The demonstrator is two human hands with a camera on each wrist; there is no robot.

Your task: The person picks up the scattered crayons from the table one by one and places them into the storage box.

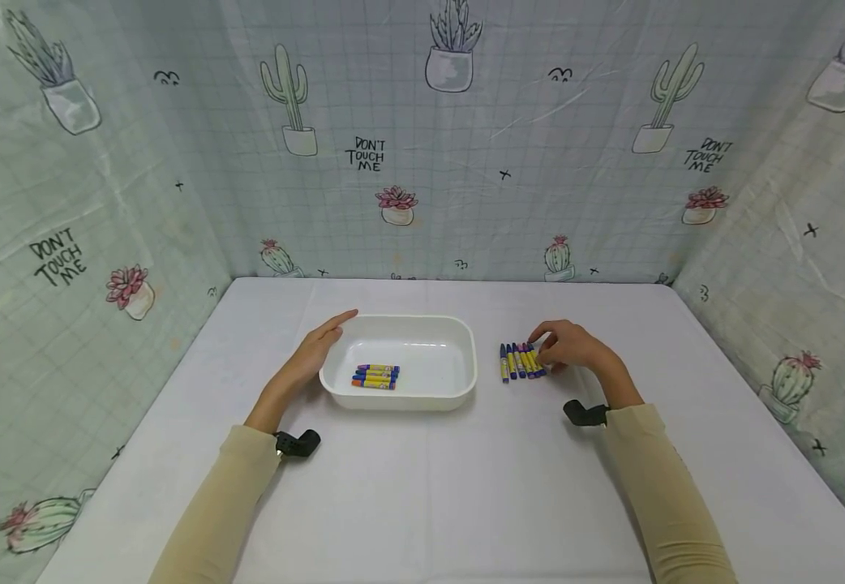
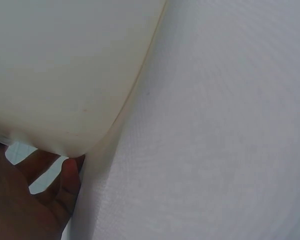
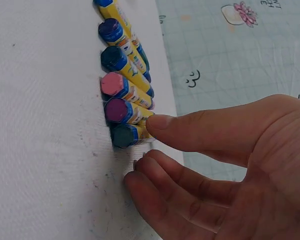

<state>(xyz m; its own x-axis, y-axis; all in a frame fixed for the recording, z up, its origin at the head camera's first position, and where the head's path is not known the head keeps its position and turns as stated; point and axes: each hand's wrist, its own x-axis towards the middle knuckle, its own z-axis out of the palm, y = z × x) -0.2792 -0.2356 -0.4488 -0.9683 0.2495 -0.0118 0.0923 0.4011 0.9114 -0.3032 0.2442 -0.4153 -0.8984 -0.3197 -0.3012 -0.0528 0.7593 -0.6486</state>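
Observation:
My left hand (image 1: 315,350) is at the left end of a white tray (image 1: 422,403). Its fingers lie along the tray's outer back corner, and the thumb touches the rim. In the left wrist view, the tray's outer wall (image 2: 65,75) fills the upper left. Several crayons (image 1: 375,377) in yellow wrappers lie inside the tray, left of its middle. To the tray's right is a row of crayons (image 1: 513,362), side by side. My right hand (image 1: 572,345) is over the row's right end. Its thumb touches the dark green end crayon (image 3: 124,136); the index fingertip is hidden in the right wrist view.
A white cloth (image 1: 422,495) covers the table. Behind and at both sides hangs a curtain (image 1: 422,243) printed with cacti. Dark wrist cameras (image 1: 298,443) are strapped at both sleeves. Faint coloured specks mark the cloth near the crayon row.

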